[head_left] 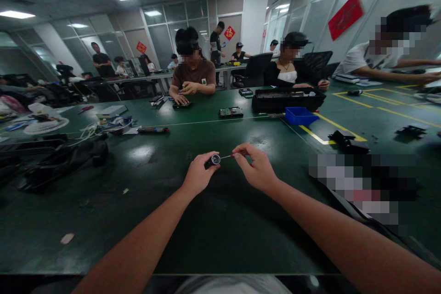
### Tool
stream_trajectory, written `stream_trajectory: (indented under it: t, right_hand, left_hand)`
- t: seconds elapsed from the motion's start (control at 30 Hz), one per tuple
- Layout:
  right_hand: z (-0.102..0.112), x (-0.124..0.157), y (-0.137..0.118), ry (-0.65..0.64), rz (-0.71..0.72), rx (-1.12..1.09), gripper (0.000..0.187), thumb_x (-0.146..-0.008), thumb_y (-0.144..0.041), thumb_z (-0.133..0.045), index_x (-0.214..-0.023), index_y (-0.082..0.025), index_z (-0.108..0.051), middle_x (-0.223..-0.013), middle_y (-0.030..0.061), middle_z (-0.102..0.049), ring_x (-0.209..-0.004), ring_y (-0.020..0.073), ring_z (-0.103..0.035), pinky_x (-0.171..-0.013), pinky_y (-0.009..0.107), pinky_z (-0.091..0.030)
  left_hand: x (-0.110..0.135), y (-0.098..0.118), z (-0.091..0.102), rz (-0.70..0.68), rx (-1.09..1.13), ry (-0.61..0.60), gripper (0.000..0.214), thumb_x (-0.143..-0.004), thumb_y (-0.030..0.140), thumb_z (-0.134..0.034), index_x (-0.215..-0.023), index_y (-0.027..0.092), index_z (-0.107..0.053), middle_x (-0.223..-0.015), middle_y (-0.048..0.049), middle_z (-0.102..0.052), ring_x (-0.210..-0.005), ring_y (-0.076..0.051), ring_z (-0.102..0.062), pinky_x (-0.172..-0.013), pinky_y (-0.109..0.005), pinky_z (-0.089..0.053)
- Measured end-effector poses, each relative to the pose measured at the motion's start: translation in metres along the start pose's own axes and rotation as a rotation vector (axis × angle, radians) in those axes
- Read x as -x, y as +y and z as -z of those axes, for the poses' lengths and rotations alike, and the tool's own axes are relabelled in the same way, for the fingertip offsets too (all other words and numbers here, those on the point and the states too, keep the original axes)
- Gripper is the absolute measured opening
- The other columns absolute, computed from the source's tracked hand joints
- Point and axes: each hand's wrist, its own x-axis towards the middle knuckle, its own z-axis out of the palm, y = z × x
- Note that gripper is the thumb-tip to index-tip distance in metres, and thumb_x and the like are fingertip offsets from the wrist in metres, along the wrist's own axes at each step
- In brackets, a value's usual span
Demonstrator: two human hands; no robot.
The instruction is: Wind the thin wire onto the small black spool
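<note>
Above the green table, my left hand (200, 170) is closed around a short black cylinder (214, 160). The cylinder's round end, with a silvery ring, faces me. To its right, my right hand (257, 167) pinches a thin metal rod (226, 156) at its red end, between thumb and fingertips. The rod points left, its far tip at the rim of the cylinder. Whether the tip enters or only touches it, I cannot tell. Fingers hide much of the cylinder's body and the rod's red end.
A blue bin (300, 116) sits beside a long black housing (288, 100). A hard drive (231, 112) lies ahead. A marker-like stick (153, 130), cables and a black bag-like item (65, 163) are left. Black parts (348, 141) lie right. People sit across the table.
</note>
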Motion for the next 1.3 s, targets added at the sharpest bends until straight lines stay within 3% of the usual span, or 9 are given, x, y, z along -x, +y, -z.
stream_trajectory:
  t: [0.2,0.4,0.5,0.63,0.7,0.77,0.97,1.2,1.3]
  right_hand:
    - [0.0,-0.001,-0.002,0.003,-0.097,0.034,0.031,-0.099,-0.041,-0.045,-0.086,-0.022,-0.066,-0.067,0.0002,-0.064,-0.058,0.0162,-0.059,-0.056,0.029,-0.04]
    - [-0.004,0.001,-0.001,0.076,-0.134,-0.06,0.023,-0.097,-0.032,-0.047,-0.112,-0.021,-0.059,-0.086,0.0047,-0.07,-0.074,0.0199,-0.065,-0.068,0.033,-0.047]
    - [-0.007,-0.001,0.003,0.115,-0.231,-0.194,0.021,-0.094,-0.037,-0.052,-0.103,-0.021,-0.061,-0.087,0.0057,-0.071,-0.079,0.0208,-0.066,-0.072,0.035,-0.05]
    - [-0.008,-0.009,0.014,0.169,-0.405,-0.509,0.028,-0.092,-0.048,-0.054,-0.09,-0.021,-0.062,-0.08,0.0043,-0.067,-0.072,0.019,-0.063,-0.072,0.036,-0.052]
    - [-0.009,-0.013,0.02,0.114,-0.531,-0.725,0.032,-0.089,-0.053,-0.054,-0.083,-0.022,-0.059,-0.069,0.0018,-0.061,-0.063,0.0181,-0.059,-0.07,0.038,-0.054]
    - [-0.01,-0.014,0.024,0.109,-0.57,-0.801,0.033,-0.087,-0.054,-0.057,-0.082,-0.022,-0.058,-0.067,0.0011,-0.058,-0.06,0.0174,-0.057,-0.069,0.038,-0.054]
    - [-0.013,-0.01,0.024,0.206,-0.428,-0.553,0.029,-0.09,-0.049,-0.055,-0.089,-0.021,-0.06,-0.08,0.0037,-0.066,-0.071,0.0175,-0.062,-0.069,0.034,-0.051]
    - [-0.008,-0.007,0.008,0.173,-0.295,-0.325,0.027,-0.095,-0.045,-0.049,-0.094,-0.02,-0.06,-0.081,0.0043,-0.068,-0.072,0.0182,-0.064,-0.07,0.034,-0.051]
    - [-0.003,-0.005,0.002,0.126,-0.272,-0.183,0.029,-0.093,-0.047,-0.053,-0.086,-0.021,-0.062,-0.072,0.0023,-0.067,-0.065,0.0172,-0.063,-0.063,0.031,-0.047]
  left_hand:
    - [0.0,0.0,0.0,-0.039,-0.013,-0.004,0.04,-0.083,0.018,-0.072,-0.122,0.028,-0.067,-0.123,-0.0031,-0.068,-0.116,-0.022,-0.059,-0.105,-0.038,-0.043]
    - [0.001,0.004,0.0,0.01,-0.015,-0.003,0.041,-0.084,0.017,-0.071,-0.123,0.027,-0.066,-0.123,-0.0039,-0.068,-0.116,-0.023,-0.059,-0.105,-0.039,-0.043]
    - [0.001,0.005,0.002,0.015,-0.018,0.013,0.042,-0.084,0.017,-0.07,-0.125,0.026,-0.065,-0.124,-0.0046,-0.067,-0.116,-0.023,-0.059,-0.105,-0.039,-0.044]
    - [0.002,0.008,0.005,-0.123,-0.006,-0.023,0.038,-0.086,0.016,-0.068,-0.122,0.027,-0.066,-0.123,-0.0032,-0.067,-0.118,-0.021,-0.058,-0.107,-0.04,-0.042]
    - [0.002,0.01,0.007,-0.164,-0.013,-0.041,0.037,-0.086,0.016,-0.068,-0.121,0.027,-0.067,-0.122,-0.0027,-0.068,-0.118,-0.021,-0.058,-0.106,-0.04,-0.042]
    - [0.002,0.012,0.008,-0.141,-0.024,-0.043,0.037,-0.086,0.016,-0.068,-0.121,0.027,-0.067,-0.122,-0.003,-0.068,-0.117,-0.022,-0.058,-0.105,-0.04,-0.043]
    - [0.001,0.01,0.006,-0.073,-0.031,-0.024,0.04,-0.085,0.017,-0.07,-0.124,0.027,-0.065,-0.124,-0.0038,-0.067,-0.116,-0.023,-0.058,-0.105,-0.041,-0.043]
    - [0.001,0.01,0.005,-0.055,-0.043,-0.023,0.041,-0.085,0.018,-0.071,-0.124,0.027,-0.065,-0.124,-0.0031,-0.067,-0.116,-0.023,-0.058,-0.104,-0.041,-0.043]
    - [0.001,0.01,0.006,-0.033,-0.053,-0.011,0.04,-0.085,0.019,-0.071,-0.124,0.026,-0.066,-0.124,-0.0035,-0.068,-0.115,-0.023,-0.059,-0.104,-0.041,-0.043]
